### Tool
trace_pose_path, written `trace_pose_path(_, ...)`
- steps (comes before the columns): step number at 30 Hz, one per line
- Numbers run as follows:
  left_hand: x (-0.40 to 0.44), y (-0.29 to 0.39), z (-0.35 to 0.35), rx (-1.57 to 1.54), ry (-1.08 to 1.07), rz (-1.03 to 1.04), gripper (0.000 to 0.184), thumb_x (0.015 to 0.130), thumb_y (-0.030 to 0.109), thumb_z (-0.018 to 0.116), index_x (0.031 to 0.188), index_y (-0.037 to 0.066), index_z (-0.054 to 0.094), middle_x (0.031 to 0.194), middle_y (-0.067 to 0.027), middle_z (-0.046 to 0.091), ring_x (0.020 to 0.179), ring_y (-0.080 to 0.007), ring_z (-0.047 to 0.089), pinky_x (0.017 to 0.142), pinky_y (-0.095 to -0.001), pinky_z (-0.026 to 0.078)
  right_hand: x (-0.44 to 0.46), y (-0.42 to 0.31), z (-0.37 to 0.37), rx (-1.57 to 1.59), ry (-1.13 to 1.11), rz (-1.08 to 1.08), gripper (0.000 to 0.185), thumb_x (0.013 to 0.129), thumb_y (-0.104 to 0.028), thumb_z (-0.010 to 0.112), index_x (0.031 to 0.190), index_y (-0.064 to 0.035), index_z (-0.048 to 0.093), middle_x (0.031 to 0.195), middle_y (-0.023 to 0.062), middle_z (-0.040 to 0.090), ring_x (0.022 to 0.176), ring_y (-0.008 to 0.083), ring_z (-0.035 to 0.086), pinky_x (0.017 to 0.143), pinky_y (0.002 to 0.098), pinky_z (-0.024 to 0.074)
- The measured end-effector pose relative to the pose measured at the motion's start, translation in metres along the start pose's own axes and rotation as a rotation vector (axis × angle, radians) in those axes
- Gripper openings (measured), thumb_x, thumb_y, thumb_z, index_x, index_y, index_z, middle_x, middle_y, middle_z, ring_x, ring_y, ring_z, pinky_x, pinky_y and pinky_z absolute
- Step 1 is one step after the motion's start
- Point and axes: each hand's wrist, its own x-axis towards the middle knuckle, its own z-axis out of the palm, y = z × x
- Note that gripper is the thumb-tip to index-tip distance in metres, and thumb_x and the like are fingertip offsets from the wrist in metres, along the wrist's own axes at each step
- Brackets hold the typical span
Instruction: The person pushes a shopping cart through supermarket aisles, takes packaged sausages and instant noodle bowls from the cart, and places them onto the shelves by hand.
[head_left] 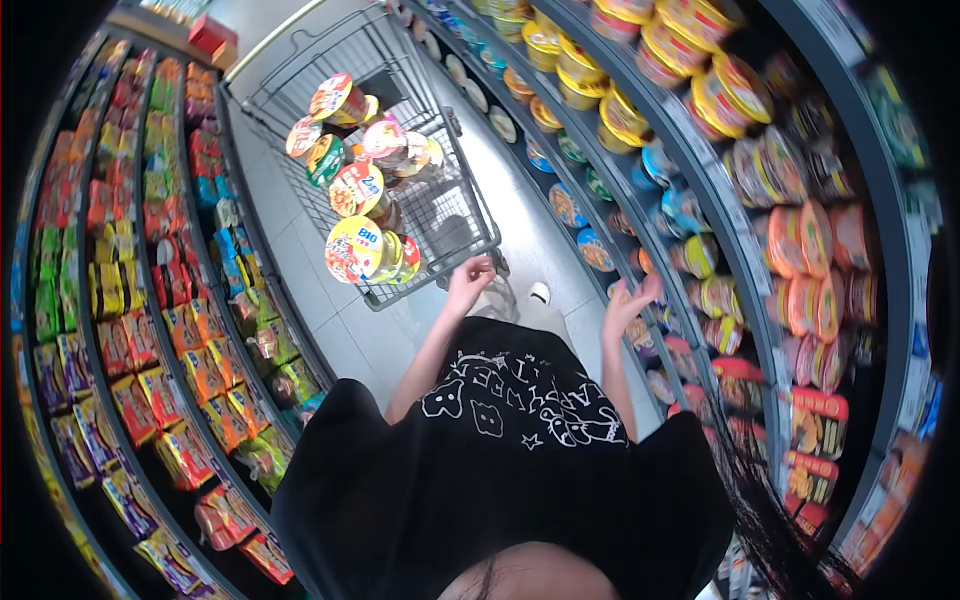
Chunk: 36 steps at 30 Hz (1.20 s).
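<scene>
My left hand (472,278) is just in front of the near corner of a wire shopping cart (456,262). Its fingers are curled together, and I see nothing in them. My right hand (632,302) is raised beside the right-hand shelves with its fingers apart, holding nothing. Inside the cart, several instant noodle cups are gathered toward the left side. Nearest is a white and yellow cup (356,248); behind it are a red and yellow cup (356,188), a green-lidded cup (325,160) and a pink-lidded cup (384,140).
Shelves of noodle cups (735,95) rise along my right, with bowls and round-lidded tubs on the lower levels. On my left, a long rack holds bagged noodle packs (205,365). A tiled floor (345,340) runs between them. A red box (208,35) stands at the far left.
</scene>
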Motion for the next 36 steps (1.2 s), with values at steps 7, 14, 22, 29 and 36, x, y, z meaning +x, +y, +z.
trace_pose_path(7,0.105,0.095,-0.137,0.983,0.625,0.176,0.096,0.051,0.028,0.076,0.130,0.017,0.023,0.130,-0.0194,0.026,0.120,-0.0395,0.024,0.096,-0.0500,0.024,-0.051,-0.042,0.063,0.063,-0.669,0.056,0.060,0.072,0.000,0.053,0.125,-0.0029,0.024,0.124,0.0160,0.035,0.114,0.0282,0.038,0.091,0.0384,0.0347)
trace_pose_path(14,0.244,0.115,-0.223,1.365,0.228,-0.033,0.119,0.038,0.036,0.080,0.134,0.029,0.010,0.138,-0.0186,0.007,0.123,-0.0441,0.014,0.094,-0.0577,0.024,-0.036,-0.072,0.160,0.025,-0.838,-0.027,0.061,0.072,-0.002,0.054,0.125,-0.0023,0.023,0.123,0.0162,0.037,0.113,0.0281,0.040,0.091,0.0369,0.0350)
trace_pose_path(22,0.229,0.105,-0.256,0.644,0.300,0.220,0.095,0.052,0.034,0.073,0.128,0.006,0.023,0.117,-0.0228,0.038,0.109,-0.0319,0.041,0.089,-0.0363,0.038,-0.040,-0.098,0.289,-0.143,-1.025,-0.204,0.073,0.070,-0.008,0.058,0.129,-0.0023,0.014,0.126,0.0220,0.029,0.117,0.0342,0.033,0.098,0.0376,0.0274)
trace_pose_path(29,0.080,0.107,-0.263,-0.430,0.265,0.243,0.060,0.077,0.013,0.052,0.129,0.007,0.022,0.124,-0.0100,0.037,0.113,-0.0182,0.038,0.088,-0.0298,0.035,-0.008,-0.118,0.425,-0.424,-1.176,-0.456,0.099,0.055,-0.021,0.075,0.133,-0.0210,0.015,0.136,0.0193,0.008,0.122,0.0365,0.021,0.097,0.0456,0.0281)
trace_pose_path(36,0.030,0.079,-0.253,-0.642,0.165,0.065,0.070,0.074,0.027,0.057,0.130,0.004,0.023,0.121,-0.0104,0.043,0.107,-0.0189,0.046,0.088,-0.0317,0.037,-0.010,-0.124,0.496,-0.748,-1.227,-0.772,0.117,0.046,-0.039,0.077,0.135,-0.0115,0.006,0.138,0.0159,0.011,0.123,0.0340,0.021,0.101,0.0428,0.0199)
